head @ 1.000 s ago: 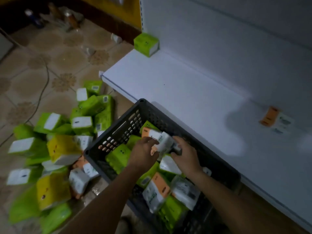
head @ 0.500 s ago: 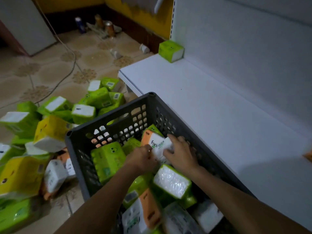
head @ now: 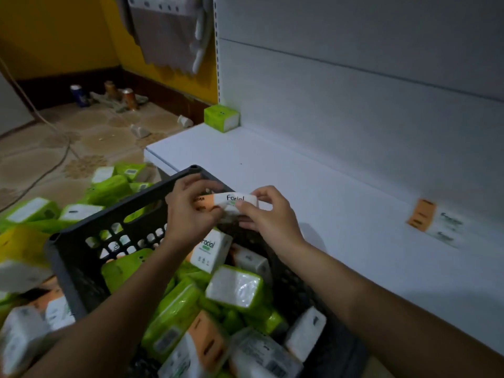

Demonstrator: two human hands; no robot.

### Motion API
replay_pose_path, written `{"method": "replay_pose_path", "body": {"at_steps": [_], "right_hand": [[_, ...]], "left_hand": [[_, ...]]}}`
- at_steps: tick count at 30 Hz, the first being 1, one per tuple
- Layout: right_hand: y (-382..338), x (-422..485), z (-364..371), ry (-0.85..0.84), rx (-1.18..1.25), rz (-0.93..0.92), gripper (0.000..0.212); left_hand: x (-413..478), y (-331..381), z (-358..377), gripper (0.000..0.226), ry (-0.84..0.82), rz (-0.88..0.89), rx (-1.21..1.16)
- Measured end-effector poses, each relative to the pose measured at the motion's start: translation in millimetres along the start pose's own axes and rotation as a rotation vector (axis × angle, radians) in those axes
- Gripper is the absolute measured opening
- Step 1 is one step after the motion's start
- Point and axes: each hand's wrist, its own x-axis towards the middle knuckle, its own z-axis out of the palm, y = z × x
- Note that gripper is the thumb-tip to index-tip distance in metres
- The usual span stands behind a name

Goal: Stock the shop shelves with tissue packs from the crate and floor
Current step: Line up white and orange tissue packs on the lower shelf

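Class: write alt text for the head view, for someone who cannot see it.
The left hand and right hand hold an orange-and-white tissue pack above a crate full of packs, beside a shelf. A green pack stands at the shelf's far corner; more packs lie on the floor.

Dim, bluish indoor light; soft motion blur, wide-angle bending at edges.

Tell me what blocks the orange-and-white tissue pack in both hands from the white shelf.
Nothing visible. The left hand and right hand hold the orange-and-white tissue pack over the dark grey plastic crate, next to bare white shelf; the green tissue pack sits in its far corner.
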Motion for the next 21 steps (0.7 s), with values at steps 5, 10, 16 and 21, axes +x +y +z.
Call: {"method": "replay_pose_path", "body": {"at_steps": [5, 10, 16, 21], "right_hand": [[-15, -11, -32, 0.055, 0.032, -0.038, 0.023], [-25, -8, -53, 0.076, -0.173, -0.147, 0.030], [-10, -7, -86, 0.160, -0.282, -0.190, 0.063], [-2, -14, -136, 0.308, -0.353, -0.163, 0.055]], "left_hand": [[5, 25, -5, 0.065, -0.224, 0.015, -0.206], [0, 36, 11, 0.070, -0.294, -0.069, -0.223], [4, 53, 54, 0.048, -0.276, -0.017, -0.234], [-3, 73, 104, 0.045, -0.288, 0.037, -0.200]]}}
